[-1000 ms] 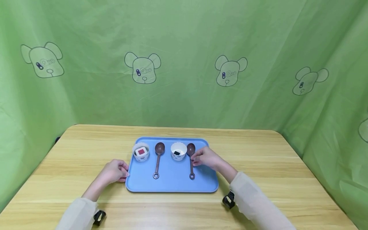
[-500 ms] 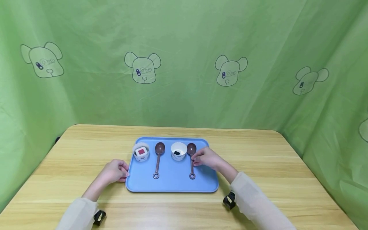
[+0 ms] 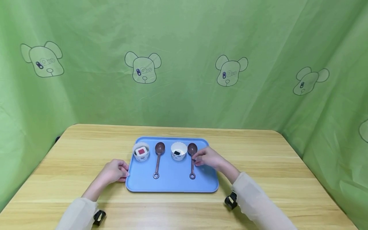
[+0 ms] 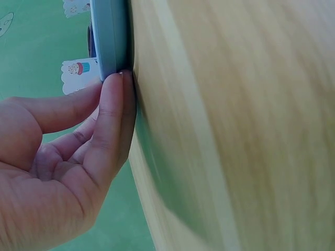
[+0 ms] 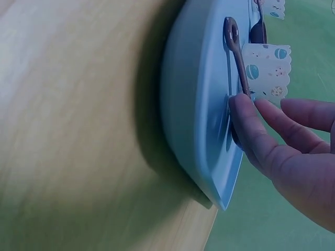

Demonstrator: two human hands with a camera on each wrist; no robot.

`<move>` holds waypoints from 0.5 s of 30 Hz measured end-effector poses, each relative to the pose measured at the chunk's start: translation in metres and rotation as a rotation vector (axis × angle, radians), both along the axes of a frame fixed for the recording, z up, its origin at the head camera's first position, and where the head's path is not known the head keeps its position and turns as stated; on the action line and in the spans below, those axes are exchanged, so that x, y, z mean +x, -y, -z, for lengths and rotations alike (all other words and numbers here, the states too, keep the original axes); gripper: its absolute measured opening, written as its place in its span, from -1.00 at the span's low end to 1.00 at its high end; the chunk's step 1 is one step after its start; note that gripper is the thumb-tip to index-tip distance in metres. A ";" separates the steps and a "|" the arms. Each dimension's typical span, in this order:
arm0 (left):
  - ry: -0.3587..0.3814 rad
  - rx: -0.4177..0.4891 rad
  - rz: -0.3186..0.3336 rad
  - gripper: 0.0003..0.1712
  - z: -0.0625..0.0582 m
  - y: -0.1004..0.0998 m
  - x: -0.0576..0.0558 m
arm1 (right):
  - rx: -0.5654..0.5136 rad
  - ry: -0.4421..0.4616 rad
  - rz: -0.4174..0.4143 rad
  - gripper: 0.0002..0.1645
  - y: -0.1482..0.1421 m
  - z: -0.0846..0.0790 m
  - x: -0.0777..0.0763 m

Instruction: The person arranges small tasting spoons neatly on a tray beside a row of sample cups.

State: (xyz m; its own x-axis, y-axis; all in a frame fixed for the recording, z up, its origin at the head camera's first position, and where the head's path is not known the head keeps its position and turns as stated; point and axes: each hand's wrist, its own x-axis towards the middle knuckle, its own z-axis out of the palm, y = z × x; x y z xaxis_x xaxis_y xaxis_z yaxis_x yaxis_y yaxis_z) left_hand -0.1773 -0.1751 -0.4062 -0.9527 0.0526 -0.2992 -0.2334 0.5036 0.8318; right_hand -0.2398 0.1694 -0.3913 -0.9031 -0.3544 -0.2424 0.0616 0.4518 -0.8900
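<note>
My left hand (image 3: 114, 171) holds the left edge of a blue tray (image 3: 172, 187), with the thumb at its rim and the fingers against its side in the left wrist view. On the tray's right part, my right hand (image 3: 207, 157) pinches the handle of a brown spoon (image 3: 192, 148) just below its bowl. Left of that spoon stands a white paper cup (image 3: 179, 148) with a small black piece (image 3: 177, 153) inside. A second brown spoon (image 3: 159, 148) lies farther left. At the tray's left end, another paper cup (image 3: 141, 157) holds a white block (image 3: 141, 151) with a red square.
The tray lies on a wood-grain table (image 3: 161, 210). Behind and beside the table hangs a green curtain (image 3: 184, 105) printed with bear heads. Black straps (image 3: 99, 218) show at both wrists, under light sleeves (image 3: 77, 215).
My right hand has shifted slightly to the right with the spoon, so its bowl sits a little farther from the neighbouring cup. The left hand and the tray have stayed in place.
</note>
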 end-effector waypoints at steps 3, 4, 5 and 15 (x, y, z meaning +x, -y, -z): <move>-0.002 -0.003 -0.003 -0.85 -0.001 -0.001 0.001 | 0.014 -0.005 -0.007 -0.73 -0.002 -0.002 0.002; -0.004 -0.005 -0.003 -0.86 -0.001 -0.001 0.001 | 0.018 -0.008 -0.009 -0.72 -0.003 -0.003 0.002; -0.005 -0.007 -0.003 -0.86 -0.001 -0.001 0.001 | 0.022 -0.009 -0.008 -0.72 -0.004 -0.003 0.002; -0.010 -0.004 -0.006 -0.86 0.000 -0.001 0.001 | 0.025 -0.010 0.013 -0.69 -0.018 -0.005 -0.001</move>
State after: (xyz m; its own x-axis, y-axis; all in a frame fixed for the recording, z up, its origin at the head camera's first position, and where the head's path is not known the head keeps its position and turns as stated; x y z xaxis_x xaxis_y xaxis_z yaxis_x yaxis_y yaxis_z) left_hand -0.1766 -0.1742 -0.4066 -0.9559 0.0454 -0.2901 -0.2285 0.5058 0.8319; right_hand -0.2407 0.1877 -0.3866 -0.9102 -0.3361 -0.2419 0.0587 0.4734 -0.8789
